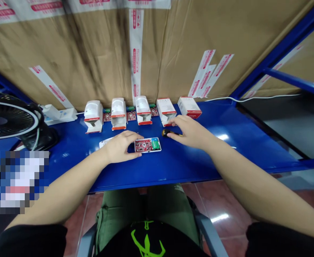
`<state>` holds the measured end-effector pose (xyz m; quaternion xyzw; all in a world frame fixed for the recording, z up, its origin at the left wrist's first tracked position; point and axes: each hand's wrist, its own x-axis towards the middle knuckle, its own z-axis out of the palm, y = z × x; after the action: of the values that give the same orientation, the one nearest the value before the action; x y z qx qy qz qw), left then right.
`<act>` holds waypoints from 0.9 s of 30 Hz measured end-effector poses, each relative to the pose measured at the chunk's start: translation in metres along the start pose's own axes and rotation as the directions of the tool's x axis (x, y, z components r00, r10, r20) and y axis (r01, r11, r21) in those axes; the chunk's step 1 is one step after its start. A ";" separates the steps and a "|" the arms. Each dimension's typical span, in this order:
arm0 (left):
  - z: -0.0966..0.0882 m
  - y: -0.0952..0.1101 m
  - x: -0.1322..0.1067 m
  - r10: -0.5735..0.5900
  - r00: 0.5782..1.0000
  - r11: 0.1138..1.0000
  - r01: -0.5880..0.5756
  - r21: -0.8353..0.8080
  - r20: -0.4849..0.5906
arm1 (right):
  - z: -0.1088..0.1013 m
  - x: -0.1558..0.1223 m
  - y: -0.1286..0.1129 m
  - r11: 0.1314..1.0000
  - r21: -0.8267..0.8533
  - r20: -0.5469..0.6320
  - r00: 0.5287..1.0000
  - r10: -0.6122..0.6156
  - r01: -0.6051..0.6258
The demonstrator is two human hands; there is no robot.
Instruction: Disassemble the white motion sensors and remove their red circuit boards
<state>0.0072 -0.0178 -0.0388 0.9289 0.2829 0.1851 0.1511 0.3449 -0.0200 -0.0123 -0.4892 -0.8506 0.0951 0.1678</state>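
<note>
My left hand [122, 147] grips the left end of a shallow white housing [147, 152] between thumb and fingers. A red circuit board [143, 145] and a green battery [155, 144] lie face up inside it. Partly hidden behind this hand is another white plastic piece [103, 142]. To the right, my right hand [189, 131] curves around a screwdriver [166, 132] with a black and yellow handle; its thumb lies along the handle, and the shaft is hidden. The fingers of this hand reach close to the front of a small white and red box [166, 110].
Several small boxes stand along the cardboard wall [178, 53], among them a closed one [189, 107] and an open one [118, 123] with a white domed cover [117, 106]. Red boards [131, 116] sit between boxes. A black fan [9, 116] and white power strip [60, 115] are left.
</note>
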 end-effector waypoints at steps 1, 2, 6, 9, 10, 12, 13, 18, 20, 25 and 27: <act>0.003 -0.001 0.000 0.003 1.000 1.000 -0.003 -0.001 0.018 | -0.004 0.006 -0.008 0.999 0.025 0.019 0.999 -0.049 0.048; 0.005 -0.002 0.000 0.002 0.999 1.000 -0.002 0.000 0.032 | -0.007 0.012 -0.016 0.994 0.059 0.066 0.993 -0.099 0.095; 0.005 -0.001 0.002 -0.038 0.998 0.999 0.038 0.006 0.059 | -0.006 0.035 -0.047 0.970 0.165 0.331 0.916 -0.226 0.180; 0.001 0.001 0.002 -0.060 0.995 0.998 0.061 -0.012 0.073 | 0.007 0.040 -0.056 0.977 0.130 0.349 0.915 -0.204 0.168; 0.000 0.001 0.002 -0.066 0.995 0.998 0.068 -0.019 0.078 | 0.012 0.038 -0.057 0.979 0.119 0.334 0.921 -0.199 0.168; -0.002 0.001 0.001 -0.080 0.993 0.996 0.083 -0.028 0.088 | 0.020 0.033 -0.056 0.977 0.099 0.302 0.930 -0.208 0.187; -0.002 0.001 0.001 -0.087 0.992 0.996 0.090 -0.029 0.091 | 0.022 0.030 -0.055 0.976 0.083 0.288 0.932 -0.219 0.203; -0.002 -0.003 0.000 -0.098 0.992 0.995 0.100 -0.016 0.083 | 0.028 0.020 -0.056 0.957 -0.019 0.222 0.934 -0.278 0.289; -0.003 -0.004 0.001 -0.099 0.992 0.995 0.100 -0.017 0.078 | 0.029 0.019 -0.056 0.952 -0.031 0.200 0.935 -0.292 0.304; -0.003 -0.004 0.003 -0.081 0.993 0.997 0.082 -0.006 0.085 | 0.032 0.019 -0.053 0.951 0.012 0.180 0.934 -0.307 0.310; -0.003 -0.004 0.004 -0.079 0.993 0.997 0.080 -0.009 0.084 | 0.033 0.019 -0.052 0.945 0.047 0.159 0.932 -0.326 0.323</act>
<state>0.0069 -0.0121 -0.0370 0.9229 0.3119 0.1416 0.1760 0.2822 -0.0296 -0.0222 -0.3308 -0.9296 0.1146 0.1152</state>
